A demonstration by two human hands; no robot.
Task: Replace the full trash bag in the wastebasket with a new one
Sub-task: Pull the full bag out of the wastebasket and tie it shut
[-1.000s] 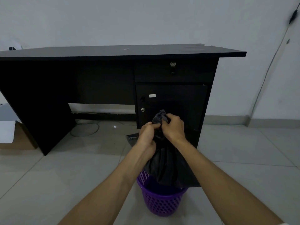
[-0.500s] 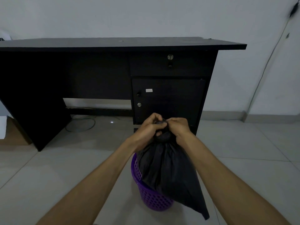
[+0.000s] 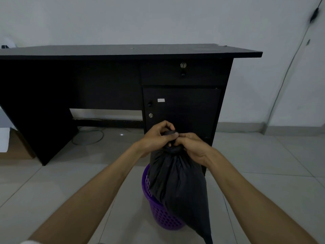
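Observation:
A full black trash bag [image 3: 177,187] hangs in front of me, its gathered neck bunched at the top. My left hand [image 3: 156,138] and my right hand [image 3: 191,148] both grip that neck, fingers closed around it and touching each other. The bag's body is lifted above and in front of a purple perforated wastebasket [image 3: 158,213] standing on the tiled floor; the bag's lower corner dangles past the basket's right side. The bag hides the basket's inside and most of its rim.
A black desk [image 3: 123,53] with a drawer and a locked cabinet door [image 3: 181,110] stands just behind the basket against the white wall. A cardboard box [image 3: 15,147] sits at the far left. Cables lie under the desk, and one runs up the wall at right.
The bag has come up out of the wastebasket and now hangs higher and to the right. Both hands closed tighter around its neck, and the loose top is tucked into my fists.

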